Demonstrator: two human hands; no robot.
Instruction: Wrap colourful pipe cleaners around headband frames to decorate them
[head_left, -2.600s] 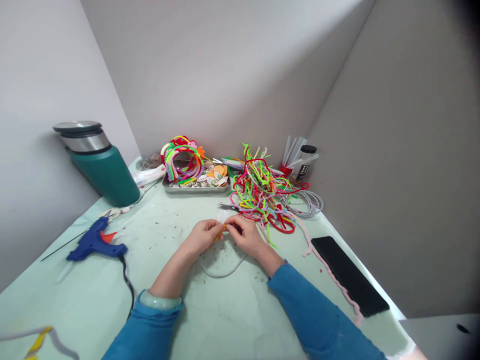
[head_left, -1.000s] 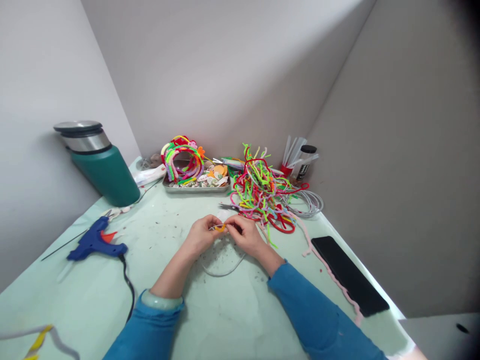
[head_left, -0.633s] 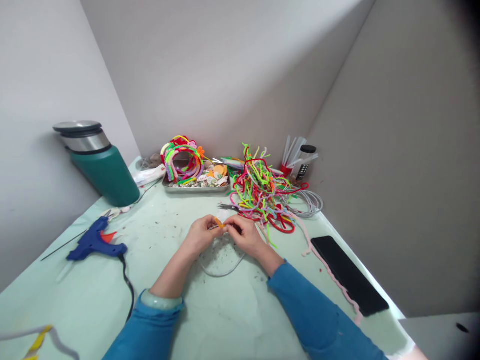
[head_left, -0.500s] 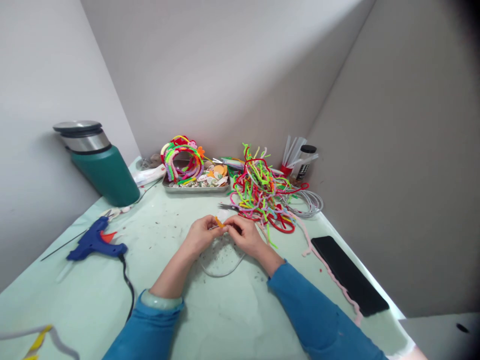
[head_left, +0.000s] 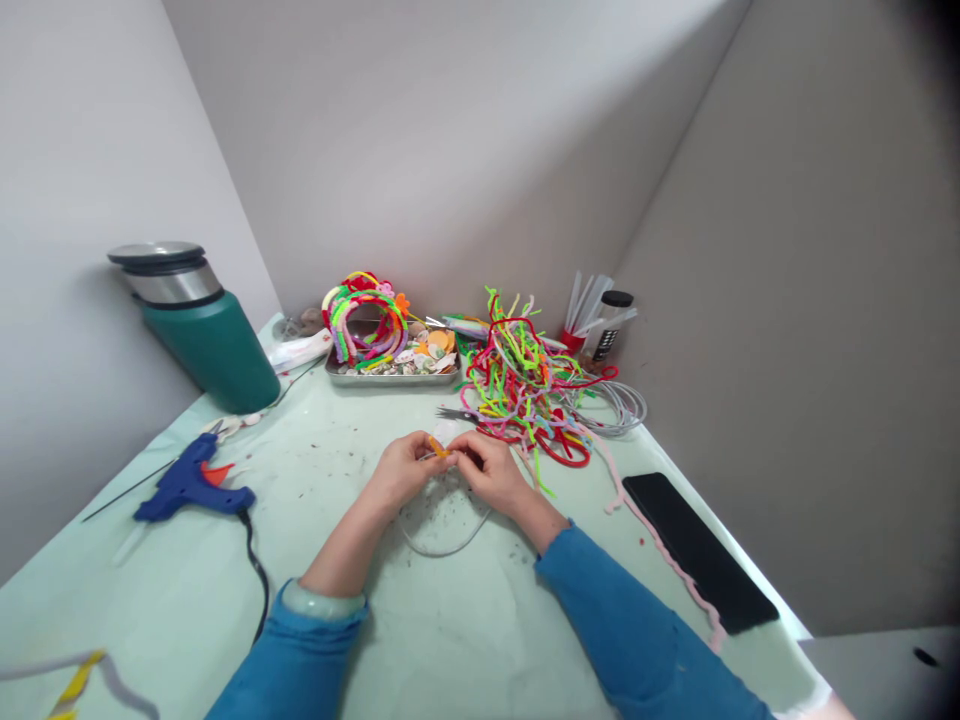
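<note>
Far to the left of the metal tray [head_left: 390, 377], your green flask [head_left: 202, 335] with its steel lid stands against the wall. Nearer you than the flask, and well left of the tray, the blue glue gun [head_left: 189, 484] lies on its side on the pale green table [head_left: 450, 640], its black cord trailing toward your left sleeve. Down in the near left corner, well apart from the tray, a grey and yellow strip [head_left: 71, 683] lies loose.

Inside the tray sit wrapped headbands [head_left: 364, 315] in many colours, with small flat pieces beside them.

Straight out from the tray's near edge, toward you, your left hand [head_left: 401, 468] and right hand [head_left: 491, 470] meet just above the table. Both sets of fingertips are pinched closed on a small orange piece [head_left: 437, 447], which sits between your two hands. A thin pale hoop [head_left: 442, 545] curves below them; whether your fingers also grip it, you cannot tell.

Just right of the tray, a tangle of pipe cleaners [head_left: 525, 385] is heaped up, with small scissors [head_left: 456, 412] at its near left edge. Further right stands a cup of clear sticks [head_left: 592, 315]. Well right of the tray and nearer you, a black phone [head_left: 697, 550] lies flat, a pink pipe cleaner [head_left: 660, 545] running alongside it.
</note>
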